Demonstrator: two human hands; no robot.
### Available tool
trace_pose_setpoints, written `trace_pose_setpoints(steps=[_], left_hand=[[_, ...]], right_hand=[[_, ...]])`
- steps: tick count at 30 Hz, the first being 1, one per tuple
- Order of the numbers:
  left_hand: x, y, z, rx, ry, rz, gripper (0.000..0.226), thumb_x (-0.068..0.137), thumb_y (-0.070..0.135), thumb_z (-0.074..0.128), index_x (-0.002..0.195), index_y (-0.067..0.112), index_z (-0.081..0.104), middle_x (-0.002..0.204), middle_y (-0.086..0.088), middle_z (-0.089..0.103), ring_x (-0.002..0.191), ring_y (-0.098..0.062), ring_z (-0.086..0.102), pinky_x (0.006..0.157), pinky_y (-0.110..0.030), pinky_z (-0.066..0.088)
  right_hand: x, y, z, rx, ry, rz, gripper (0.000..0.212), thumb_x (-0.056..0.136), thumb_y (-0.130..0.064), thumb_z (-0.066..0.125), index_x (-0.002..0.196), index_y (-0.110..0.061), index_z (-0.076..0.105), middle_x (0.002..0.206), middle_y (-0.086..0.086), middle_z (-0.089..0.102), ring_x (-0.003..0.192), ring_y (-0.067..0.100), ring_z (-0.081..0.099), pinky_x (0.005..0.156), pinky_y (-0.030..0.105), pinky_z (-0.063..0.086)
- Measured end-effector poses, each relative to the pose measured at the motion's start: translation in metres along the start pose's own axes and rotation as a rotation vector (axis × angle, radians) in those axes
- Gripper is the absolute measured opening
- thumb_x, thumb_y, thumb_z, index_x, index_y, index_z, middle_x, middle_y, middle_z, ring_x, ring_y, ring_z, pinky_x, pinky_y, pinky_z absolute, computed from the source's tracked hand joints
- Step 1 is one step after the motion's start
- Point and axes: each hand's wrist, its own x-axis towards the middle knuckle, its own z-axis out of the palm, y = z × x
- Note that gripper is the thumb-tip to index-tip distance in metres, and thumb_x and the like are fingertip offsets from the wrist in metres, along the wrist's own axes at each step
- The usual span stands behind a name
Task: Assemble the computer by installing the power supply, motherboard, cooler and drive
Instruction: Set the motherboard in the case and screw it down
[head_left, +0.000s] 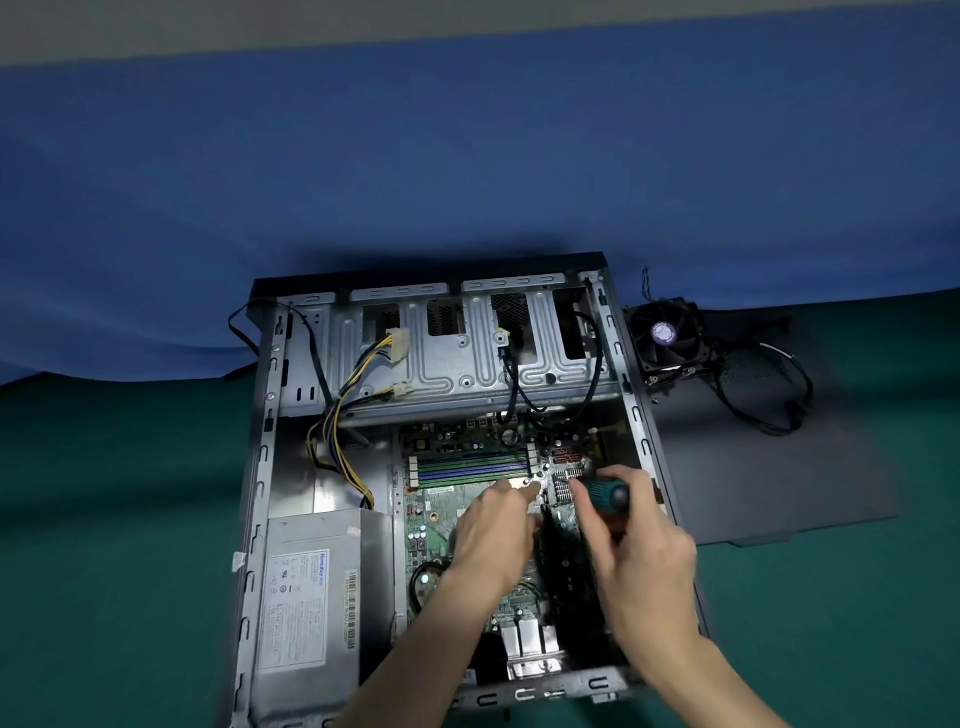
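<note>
An open grey computer case (262, 467) lies flat on the table. The silver power supply (311, 597) sits in its near left corner, with yellow and black cables (337, 426) rising from it. The green motherboard (431, 525) lies in the case beside it. My right hand (639, 551) grips a teal-handled screwdriver (605, 492) over the board's right part. My left hand (493, 535) reaches in, its fingertips touching the board just below the memory slots (472, 465). The cooler fan (667, 332) lies outside the case, at its far right.
The drive cage (457, 348) spans the far half of the case. The dark side panel (779, 467) lies on the green mat right of the case, with the fan's black cable (769, 384) looped on it. A blue cloth (467, 156) covers the far table.
</note>
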Motion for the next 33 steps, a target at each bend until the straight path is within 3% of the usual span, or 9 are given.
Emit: trace_pose_setpoints(steps=[4,10,15,19,33], left_hand=[[0.003,0.002,0.002,0.061,0.005,0.022,0.048,0.098,0.011,0.046,0.144,0.021,0.04,0.124,-0.005,0.051,0.115,-0.028,0.054,0.1,-0.044,0.045],[0.004,0.003,0.002,0.117,-0.031,0.029,0.052,0.09,0.002,0.046,0.139,0.02,0.043,0.114,-0.008,0.045,0.114,-0.03,0.048,0.096,-0.044,0.042],[0.004,0.004,0.003,0.152,-0.04,0.039,0.056,0.087,-0.003,0.047,0.139,0.016,0.043,0.114,-0.009,0.044,0.114,-0.03,0.046,0.098,-0.044,0.04],[0.003,0.005,0.003,0.168,-0.055,0.036,0.052,0.088,-0.002,0.048,0.138,0.014,0.045,0.118,-0.009,0.042,0.117,-0.03,0.044,0.101,-0.044,0.038],[0.005,0.008,0.002,0.209,-0.084,0.03,0.056,0.085,-0.004,0.051,0.138,0.013,0.044,0.127,-0.011,0.038,0.123,-0.032,0.041,0.103,-0.044,0.037]], right_hand=[[0.0,0.002,0.005,0.011,-0.067,0.028,0.024,0.077,-0.009,0.076,0.092,-0.004,0.058,0.06,-0.009,0.051,0.049,-0.001,0.033,0.052,0.009,0.031],[0.001,0.003,0.013,0.042,-0.147,0.036,0.024,0.081,-0.006,0.072,0.097,-0.008,0.054,0.065,-0.008,0.054,0.05,-0.007,0.037,0.052,-0.005,0.028],[0.005,0.005,0.018,0.05,-0.198,0.078,0.018,0.087,-0.007,0.068,0.094,-0.008,0.051,0.068,-0.002,0.058,0.05,0.01,0.049,0.049,0.021,0.037],[0.006,0.006,0.019,0.055,-0.227,0.111,0.017,0.088,-0.007,0.067,0.093,-0.008,0.051,0.067,-0.003,0.058,0.051,0.011,0.051,0.049,0.022,0.038],[0.005,0.006,0.019,0.064,-0.227,0.157,0.017,0.088,-0.007,0.066,0.098,-0.004,0.052,0.07,-0.003,0.059,0.053,0.005,0.047,0.053,0.006,0.033]])
